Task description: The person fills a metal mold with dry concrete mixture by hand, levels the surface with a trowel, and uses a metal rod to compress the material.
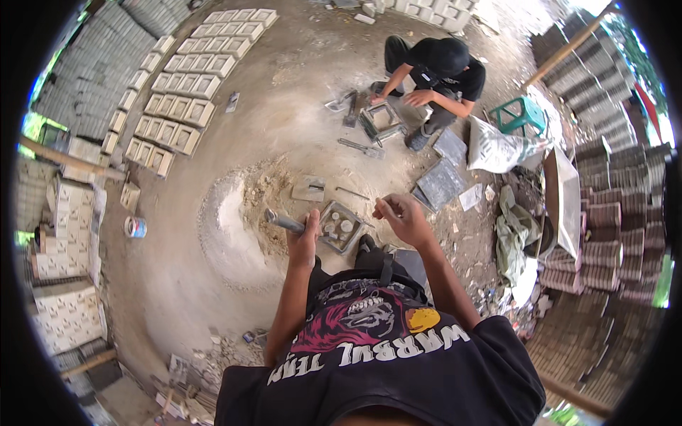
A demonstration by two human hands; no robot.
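Observation:
My left hand (pixel 304 238) is wrapped round a thick grey cylindrical bar (pixel 284 221), which points out to the left. To the right, my right hand (pixel 403 219) is raised with its fingers curled together; whether anything small is in them I cannot make out. Between and below both hands, a square metal mould (pixel 328 240) lies on the ground, with round shapes and greyish material inside. Just beyond it are a flat board with a handle (pixel 308 188) and a thin rod (pixel 353 193).
A pile of pale powder and sand (pixel 231 220) lies left of the mould. Across from me a co-worker (pixel 444 74) crouches over another mould (pixel 382 119). Cast blocks (pixel 170 110) stand in rows at far left. Dark plates (pixel 440 181), a white sack (pixel 497 145) and a green stool (pixel 518 113) are at right.

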